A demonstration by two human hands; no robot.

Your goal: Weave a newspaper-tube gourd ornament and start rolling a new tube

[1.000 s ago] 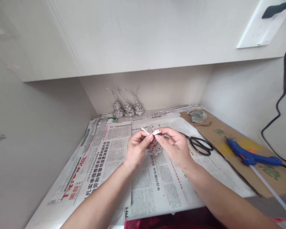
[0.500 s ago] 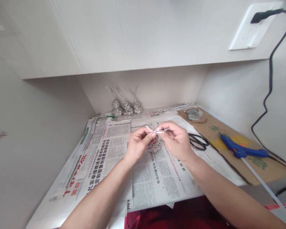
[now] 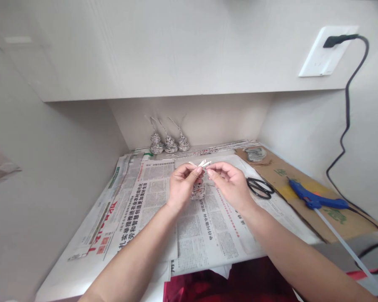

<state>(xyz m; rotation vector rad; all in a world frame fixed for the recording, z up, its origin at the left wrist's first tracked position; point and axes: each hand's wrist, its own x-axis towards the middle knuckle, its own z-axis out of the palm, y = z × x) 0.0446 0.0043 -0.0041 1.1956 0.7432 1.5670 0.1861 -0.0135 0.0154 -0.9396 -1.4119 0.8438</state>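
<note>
My left hand [image 3: 183,184] pinches white paper strips [image 3: 203,163] at the top of a small woven paper gourd [image 3: 198,191]. The gourd's rounded lower part shows below my fingers, over the newspaper; its upper part is mostly hidden. Thumb and forefinger of my right hand [image 3: 228,181] are closed on a strip end just to the right. Black-handled scissors [image 3: 260,188] lie beside my right hand, their blades hidden.
Three finished-looking paper gourds [image 3: 170,144] stand against the back wall. Thin paper rolls [image 3: 217,148] lie along the back. A blue glue gun [image 3: 316,197] and a grey cloth [image 3: 255,153] rest on cardboard [image 3: 302,218] at right. Newspaper [image 3: 145,188] covers the table.
Both hands stay at the gourd while the paper strips between the fingers have shifted, their ends now pointing more upward. The camera view has tilted slightly.
</note>
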